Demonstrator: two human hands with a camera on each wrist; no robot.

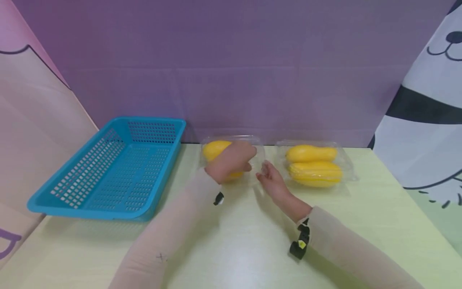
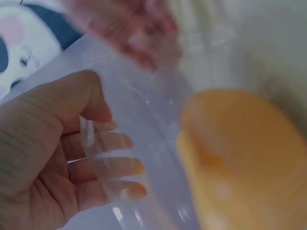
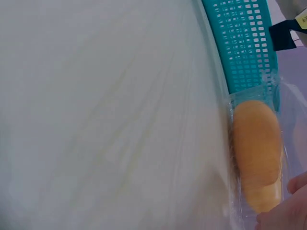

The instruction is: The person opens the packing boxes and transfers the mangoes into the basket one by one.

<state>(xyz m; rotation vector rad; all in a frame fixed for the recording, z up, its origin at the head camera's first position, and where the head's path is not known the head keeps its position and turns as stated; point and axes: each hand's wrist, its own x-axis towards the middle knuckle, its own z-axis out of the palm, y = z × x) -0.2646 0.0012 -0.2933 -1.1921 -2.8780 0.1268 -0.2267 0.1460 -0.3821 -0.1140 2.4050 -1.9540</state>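
Note:
My left hand (image 1: 232, 158) reaches over a clear plastic clamshell container (image 1: 257, 141) near the table's back edge. In the left wrist view its thumb and fingers grip the thin clear plastic edge (image 2: 88, 132). Yellow squash (image 1: 215, 149) lie inside, partly hidden by that hand; they look like rounded orange-yellow shapes in the right wrist view. At the container's right edge my right hand (image 1: 276, 184) pinches the clear plastic between thumb and fingers. Its fingers (image 3: 288, 211) show at the lower right of the right wrist view.
A second clear container (image 1: 346, 160) with two yellow squash (image 1: 315, 173) stands to the right. On the left sits a blue perforated plastic basket (image 1: 164, 176). A purple cloth (image 1: 234, 72) hangs behind the pale table (image 1: 245, 249).

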